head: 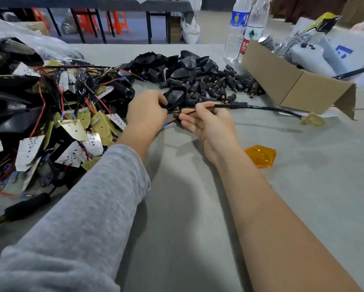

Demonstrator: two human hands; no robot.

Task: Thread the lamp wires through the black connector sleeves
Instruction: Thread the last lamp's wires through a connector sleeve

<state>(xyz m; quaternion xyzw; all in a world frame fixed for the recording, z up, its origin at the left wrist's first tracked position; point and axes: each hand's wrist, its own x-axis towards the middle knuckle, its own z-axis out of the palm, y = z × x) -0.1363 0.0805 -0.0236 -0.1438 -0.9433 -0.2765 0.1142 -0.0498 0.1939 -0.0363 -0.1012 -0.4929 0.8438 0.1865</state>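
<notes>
At frame centre, the left hand point(146, 111) grips a black housing point(175, 97); the right hand point(208, 121) pinches a red wire point(207, 107) just beside it, above the tabletop point(187, 207).

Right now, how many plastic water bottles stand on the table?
2. The blue-label bottle and the green-and-red-label bottle stand side by side behind the cardboard box. Others may be hidden.

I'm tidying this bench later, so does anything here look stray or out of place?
One thing: an orange lens lies alone on the grey table by the right forearm, apart from the parts piles. The heap of circuit boards on the left is a tangle of wires. Nothing looks spilled or broken.
</notes>
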